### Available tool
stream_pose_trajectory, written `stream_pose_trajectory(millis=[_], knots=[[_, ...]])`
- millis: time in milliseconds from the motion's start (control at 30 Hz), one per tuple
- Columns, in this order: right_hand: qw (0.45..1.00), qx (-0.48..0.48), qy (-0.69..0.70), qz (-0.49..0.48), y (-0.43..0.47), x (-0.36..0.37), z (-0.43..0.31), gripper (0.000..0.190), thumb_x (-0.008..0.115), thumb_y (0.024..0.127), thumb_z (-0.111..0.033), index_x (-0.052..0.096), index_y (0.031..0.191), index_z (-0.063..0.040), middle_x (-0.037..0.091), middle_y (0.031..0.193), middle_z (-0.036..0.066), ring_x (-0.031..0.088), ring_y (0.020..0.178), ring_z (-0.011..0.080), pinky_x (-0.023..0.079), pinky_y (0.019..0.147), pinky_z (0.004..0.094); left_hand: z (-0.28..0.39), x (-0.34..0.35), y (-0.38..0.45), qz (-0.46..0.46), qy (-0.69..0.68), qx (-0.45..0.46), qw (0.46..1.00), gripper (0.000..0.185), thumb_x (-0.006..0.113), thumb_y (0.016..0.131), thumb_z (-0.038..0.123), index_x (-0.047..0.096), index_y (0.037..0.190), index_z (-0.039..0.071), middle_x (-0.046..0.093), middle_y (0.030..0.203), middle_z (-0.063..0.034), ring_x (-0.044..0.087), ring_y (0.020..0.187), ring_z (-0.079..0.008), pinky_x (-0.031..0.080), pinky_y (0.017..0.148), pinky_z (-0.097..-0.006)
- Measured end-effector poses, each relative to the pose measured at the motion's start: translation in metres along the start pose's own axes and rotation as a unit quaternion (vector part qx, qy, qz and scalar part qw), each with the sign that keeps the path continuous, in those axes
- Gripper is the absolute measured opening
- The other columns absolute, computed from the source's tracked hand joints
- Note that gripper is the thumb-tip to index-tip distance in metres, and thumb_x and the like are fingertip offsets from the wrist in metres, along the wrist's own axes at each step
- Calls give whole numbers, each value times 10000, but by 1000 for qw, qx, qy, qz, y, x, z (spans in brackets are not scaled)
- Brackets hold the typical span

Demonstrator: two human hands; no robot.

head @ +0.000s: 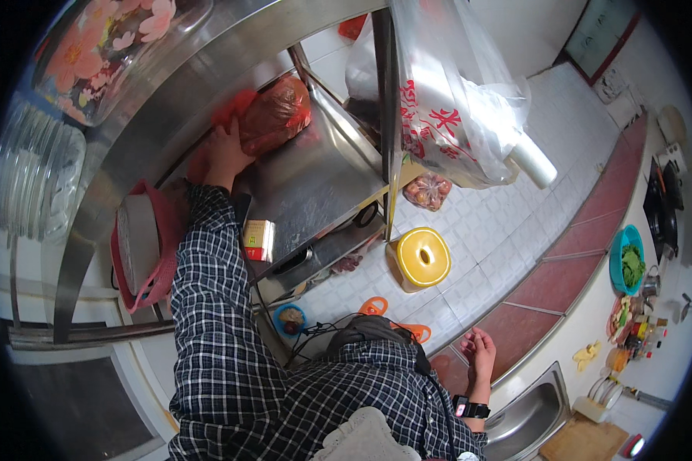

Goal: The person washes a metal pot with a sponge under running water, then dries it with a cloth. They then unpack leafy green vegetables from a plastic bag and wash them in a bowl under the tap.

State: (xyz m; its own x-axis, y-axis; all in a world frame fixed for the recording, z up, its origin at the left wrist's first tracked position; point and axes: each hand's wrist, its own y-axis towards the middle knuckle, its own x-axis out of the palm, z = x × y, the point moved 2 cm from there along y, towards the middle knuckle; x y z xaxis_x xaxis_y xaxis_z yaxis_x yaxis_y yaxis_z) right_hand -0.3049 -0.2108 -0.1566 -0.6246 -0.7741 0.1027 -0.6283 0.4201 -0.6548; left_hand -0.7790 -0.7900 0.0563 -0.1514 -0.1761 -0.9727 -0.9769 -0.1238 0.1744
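Observation:
My left hand (229,151) reaches onto a stainless steel shelf (308,167) and touches the side of a red plastic bag (277,115) with something bulky inside. Its fingertips are partly hidden against the bag, so I cannot tell if they grip it. Nearer on the same shelf lies a small white, yellow and red box (259,240). A pink plastic basket (144,248) hangs beside my left forearm. My right hand (480,346) is held low by the red-tiled counter front, its fingers loosely curled, with nothing seen in it.
A large clear plastic bag (444,115) hangs by the rack post. On the floor stand a yellow stool (425,257), a bag of round produce (428,191) and a blue bowl (290,320). Along the right runs a counter with a sink (525,415), cutting board (584,439) and teal basin of greens (617,259).

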Motion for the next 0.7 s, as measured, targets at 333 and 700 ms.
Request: stream_pose_trajectory(millis=[333,700], knots=[[1000,-5,6,15,4,1,9,254,535,1064,-179,639,1255,-50,703,1031,77,675,802,147,566,700,275,28,-41,-3,-25,-337,97,936,794,866,703,354,580,1359,10,660,1264,-223,640,1166,-335,496,989,-392],[995,-59,10,74,32,-52,1,264,559,1048,-197,664,1236,-44,711,1042,88,677,809,133,549,710,253,50,-144,-133,-330,-561,51,758,566,739,914,236,561,1387,-19,647,1310,-117,639,1154,-206,501,982,-321]])
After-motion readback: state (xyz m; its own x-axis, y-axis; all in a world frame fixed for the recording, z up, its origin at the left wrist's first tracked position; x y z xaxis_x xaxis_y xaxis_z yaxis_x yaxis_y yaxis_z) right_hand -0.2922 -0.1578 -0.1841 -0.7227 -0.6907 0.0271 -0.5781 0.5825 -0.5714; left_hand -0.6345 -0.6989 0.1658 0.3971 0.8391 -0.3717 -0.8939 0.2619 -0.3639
